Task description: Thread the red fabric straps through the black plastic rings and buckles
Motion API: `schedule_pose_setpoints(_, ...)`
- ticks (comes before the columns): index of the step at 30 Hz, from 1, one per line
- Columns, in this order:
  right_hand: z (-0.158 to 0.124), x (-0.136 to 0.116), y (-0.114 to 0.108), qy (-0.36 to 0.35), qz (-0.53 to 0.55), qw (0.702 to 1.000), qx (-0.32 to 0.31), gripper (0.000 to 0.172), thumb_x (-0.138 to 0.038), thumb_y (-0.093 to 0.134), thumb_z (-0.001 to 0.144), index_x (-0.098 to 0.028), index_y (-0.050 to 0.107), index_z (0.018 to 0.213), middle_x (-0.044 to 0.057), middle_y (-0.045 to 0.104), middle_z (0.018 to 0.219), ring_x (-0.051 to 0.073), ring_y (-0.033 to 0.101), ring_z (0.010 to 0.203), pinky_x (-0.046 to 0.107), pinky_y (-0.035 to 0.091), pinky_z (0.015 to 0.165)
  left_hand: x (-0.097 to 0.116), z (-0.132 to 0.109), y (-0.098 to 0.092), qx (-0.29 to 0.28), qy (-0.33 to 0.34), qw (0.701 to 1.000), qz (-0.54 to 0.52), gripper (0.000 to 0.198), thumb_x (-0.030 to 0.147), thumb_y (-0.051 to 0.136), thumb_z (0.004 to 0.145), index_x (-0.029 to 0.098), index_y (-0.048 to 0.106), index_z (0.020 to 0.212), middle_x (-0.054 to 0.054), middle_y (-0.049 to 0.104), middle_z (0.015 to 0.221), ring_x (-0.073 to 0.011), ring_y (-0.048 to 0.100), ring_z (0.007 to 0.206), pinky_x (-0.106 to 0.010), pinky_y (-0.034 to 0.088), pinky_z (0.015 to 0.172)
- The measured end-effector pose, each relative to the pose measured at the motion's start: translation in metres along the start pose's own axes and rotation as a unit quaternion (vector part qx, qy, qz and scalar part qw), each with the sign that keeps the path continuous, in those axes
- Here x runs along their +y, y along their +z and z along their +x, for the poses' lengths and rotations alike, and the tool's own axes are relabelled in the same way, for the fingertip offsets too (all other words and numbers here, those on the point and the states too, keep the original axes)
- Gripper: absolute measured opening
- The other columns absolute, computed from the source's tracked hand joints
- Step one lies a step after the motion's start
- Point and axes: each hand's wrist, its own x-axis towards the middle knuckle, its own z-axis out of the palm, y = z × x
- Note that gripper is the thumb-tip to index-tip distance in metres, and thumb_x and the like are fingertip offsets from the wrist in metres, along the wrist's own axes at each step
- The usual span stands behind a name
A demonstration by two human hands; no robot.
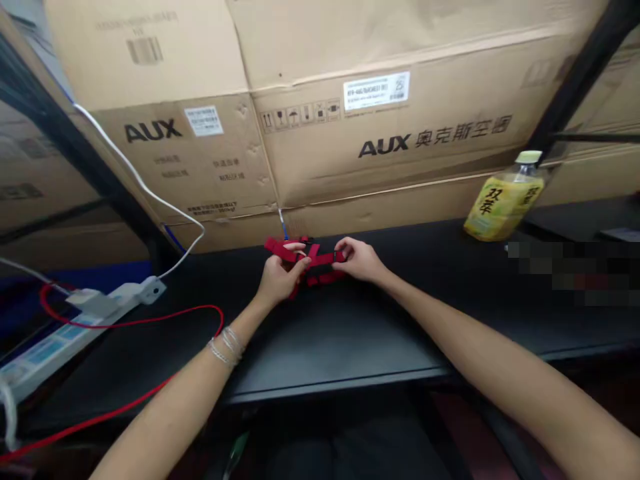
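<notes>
Between my hands, over the far middle of the black tabletop, is a bundle of red webbing straps with small dark buckles. My left hand grips its left part, thumb pressed over the strap, and a red end sticks out beyond the fingers. Silvery bracelets circle the left wrist. With thumb and fingertips, my right hand pinches the strap's right end near a dark buckle. The bundle's exact shape is hard to make out, as my fingers cover parts of it.
Large AUX cardboard boxes form a wall behind the table. A yellow-labelled drink bottle stands at the back right. On the left lie a white power strip, a white cable and a red cable. Dark metal posts rise at both sides.
</notes>
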Motion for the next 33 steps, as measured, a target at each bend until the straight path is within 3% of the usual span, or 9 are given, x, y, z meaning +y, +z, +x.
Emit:
schedule_pose_setpoints(7, 0.000, 0.003, -0.003, -0.042, -0.036, 0.997, -0.049, 0.034, -0.031, 0.074, 0.061, -0.018, 0.062, 0.091, -0.004, 0.056, 0.071, 0.010, 0.051, 0.063, 0.022, 0.037, 0.060, 0.000, 0.002, -0.004, 0.010, 0.002, 1.000, -0.003, 0.045, 0.042, 0.068, 0.075, 0.013, 0.059, 0.107, 0.000, 0.061, 0.071, -0.0055, 0.046, 0.041, -0.021, 0.038, 0.043)
schedule_pose_setpoints(13, 0.006, 0.012, -0.008, 0.005, -0.091, 0.995, -0.027, 0.031, -0.024, 0.072, 0.061, -0.017, 0.062, 0.089, -0.002, 0.059, 0.075, 0.011, 0.053, 0.066, 0.023, 0.038, 0.063, 0.000, 0.003, -0.005, 0.011, -0.007, 1.000, -0.018, 0.044, 0.043, 0.068, 0.074, 0.013, 0.059, 0.105, -0.002, 0.064, 0.077, -0.0046, 0.045, 0.040, -0.020, 0.037, 0.040)
schedule_pose_setpoints(22, 0.008, 0.015, -0.008, 0.023, -0.147, 0.987, -0.063, 0.034, -0.015, 0.067, 0.063, -0.016, 0.067, 0.098, 0.003, 0.064, 0.080, 0.015, 0.056, 0.070, 0.025, 0.041, 0.065, -0.001, 0.002, -0.004, -0.004, -0.015, 1.000, -0.007, 0.047, 0.045, 0.069, 0.073, 0.013, 0.060, 0.106, 0.001, 0.060, 0.067, -0.0057, 0.044, 0.040, -0.021, 0.038, 0.044)
schedule_pose_setpoints(25, 0.007, 0.015, -0.008, 0.016, -0.149, 0.986, -0.072, 0.036, -0.015, 0.067, 0.065, -0.016, 0.068, 0.101, 0.004, 0.065, 0.082, 0.016, 0.057, 0.071, 0.025, 0.041, 0.066, -0.002, 0.001, -0.004, -0.049, -0.019, 0.999, 0.009, 0.045, 0.046, 0.068, 0.074, 0.014, 0.060, 0.104, 0.002, 0.058, 0.064, -0.0067, 0.045, 0.041, -0.022, 0.038, 0.044)
schedule_pose_setpoints(27, 0.006, 0.013, -0.007, 0.003, -0.141, 0.987, -0.071, 0.034, -0.018, 0.067, 0.068, -0.016, 0.069, 0.102, 0.004, 0.065, 0.083, 0.016, 0.057, 0.072, 0.025, 0.041, 0.067, -0.003, -0.001, -0.004, -0.108, -0.020, 0.993, 0.052, 0.043, 0.046, 0.068, 0.073, 0.014, 0.061, 0.103, 0.001, 0.058, 0.064, -0.0085, 0.047, 0.043, -0.022, 0.039, 0.045)
schedule_pose_setpoints(30, 0.001, 0.007, -0.004, -0.033, -0.118, 0.989, -0.088, 0.029, -0.027, 0.068, 0.072, -0.018, 0.070, 0.099, 0.004, 0.064, 0.082, 0.015, 0.056, 0.071, 0.024, 0.041, 0.066, -0.005, -0.005, -0.003, -0.183, 0.016, 0.972, 0.148, 0.038, 0.045, 0.070, 0.072, 0.015, 0.065, 0.096, -0.001, 0.061, 0.069, -0.0117, 0.053, 0.054, -0.024, 0.041, 0.052)
schedule_pose_setpoints(33, -0.004, 0.000, -0.001, -0.069, -0.100, 0.985, -0.125, 0.030, -0.033, 0.070, 0.073, -0.018, 0.071, 0.098, 0.004, 0.064, 0.083, 0.014, 0.056, 0.070, 0.024, 0.042, 0.065, -0.006, -0.007, -0.002, -0.210, 0.051, 0.955, 0.200, 0.036, 0.045, 0.071, 0.072, 0.015, 0.067, 0.093, -0.002, 0.063, 0.074, -0.0128, 0.054, 0.060, -0.025, 0.043, 0.057)
